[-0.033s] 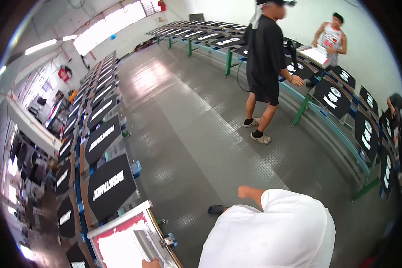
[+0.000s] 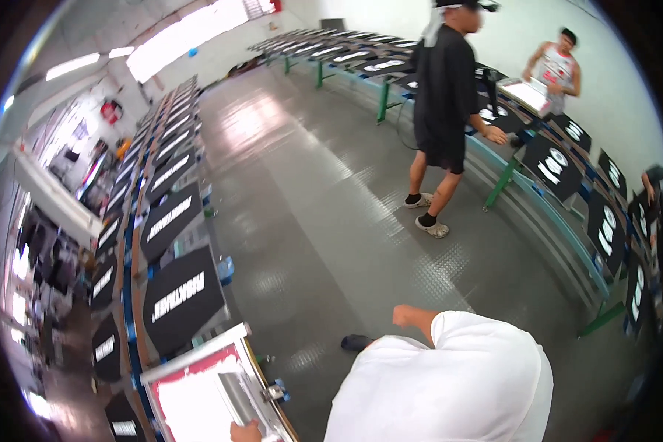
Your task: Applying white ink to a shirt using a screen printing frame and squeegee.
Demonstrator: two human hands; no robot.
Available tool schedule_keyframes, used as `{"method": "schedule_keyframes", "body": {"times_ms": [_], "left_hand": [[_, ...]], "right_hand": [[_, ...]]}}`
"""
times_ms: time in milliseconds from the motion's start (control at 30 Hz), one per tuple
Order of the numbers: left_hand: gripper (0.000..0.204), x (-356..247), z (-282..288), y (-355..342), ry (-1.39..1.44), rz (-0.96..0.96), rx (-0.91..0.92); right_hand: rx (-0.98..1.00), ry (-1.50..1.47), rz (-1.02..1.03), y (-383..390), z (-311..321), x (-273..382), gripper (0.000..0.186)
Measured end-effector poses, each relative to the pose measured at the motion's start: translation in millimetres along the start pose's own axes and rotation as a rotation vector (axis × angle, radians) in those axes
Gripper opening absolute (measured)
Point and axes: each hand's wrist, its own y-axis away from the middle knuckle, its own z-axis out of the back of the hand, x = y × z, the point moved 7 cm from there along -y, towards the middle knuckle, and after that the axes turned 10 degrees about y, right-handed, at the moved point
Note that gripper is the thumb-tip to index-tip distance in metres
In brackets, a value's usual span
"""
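At the bottom left, a screen-printing frame with a red border and white ink rests on the left row of boards. My left hand is closed on a metal squeegee inside it. Just beyond the frame lies a black garment piece printed in white. My right hand reaches out from my white sleeve over the floor, fingers curled, with nothing visible in them.
A co-worker in black stands beside the curved right row of printed panels; another handles a screen behind it. A third person's arm shows far right. The aisle floor runs between both rows, on green legs at right.
The whole view has shifted slightly, with some motion blur. The two nearer co-workers have moved only slightly, and my hands hold much the same positions.
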Motion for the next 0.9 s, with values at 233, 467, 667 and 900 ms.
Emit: {"method": "schedule_keyframes", "body": {"times_ms": [233,467,667,900], "left_hand": [[0.041,-52,7,15,-0.049,0.133,0.016],[0.039,-47,15,29,0.018,0.253,0.101],[0.026,-32,18,60,-0.005,0.399,-0.041],[0.033,-40,0,57,0.050,0.494,-0.051]], "right_hand": [[0.258,0.358,0.328,1,-18,10,0.021],[-0.191,0.057,0.449,-28,100,137,0.018],[-0.334,-0.126,1.451,58,219,412,0.032],[-0.081,0.764,1.696,54,139,545,0.051]]}}
